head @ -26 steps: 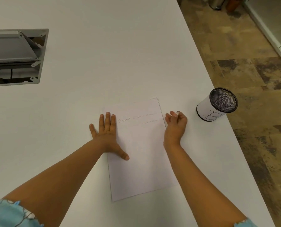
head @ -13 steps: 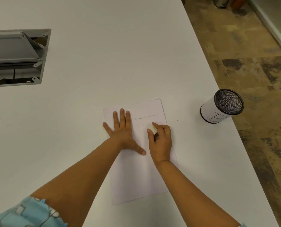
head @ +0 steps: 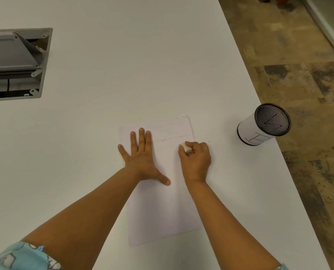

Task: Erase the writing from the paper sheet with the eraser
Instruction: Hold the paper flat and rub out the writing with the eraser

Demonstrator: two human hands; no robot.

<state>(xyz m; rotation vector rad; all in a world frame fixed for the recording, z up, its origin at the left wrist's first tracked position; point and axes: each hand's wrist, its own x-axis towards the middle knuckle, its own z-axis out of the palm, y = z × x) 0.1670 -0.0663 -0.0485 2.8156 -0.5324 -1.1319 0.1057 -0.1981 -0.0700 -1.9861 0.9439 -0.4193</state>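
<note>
A white paper sheet (head: 162,207) lies on the white table (head: 123,75) in front of me. One faint pencil line of writing (head: 172,138) runs across its top part. My left hand (head: 142,160) rests flat on the sheet's upper left with its fingers spread. My right hand (head: 196,158) is at the sheet's right edge, closed around a small white eraser (head: 185,147). The eraser's tip touches the paper just below the right end of the writing.
A white cylindrical holder with a black mesh top (head: 263,124) stands near the table's right edge. A grey open cable hatch (head: 16,63) is set into the table at the far left. Brown patterned floor (head: 298,75) lies beyond the right edge.
My right hand came onto the paper with the eraser, then shifted right toward the sheet's edge. My left hand slid onto the sheet. The lower line of writing no longer shows.
</note>
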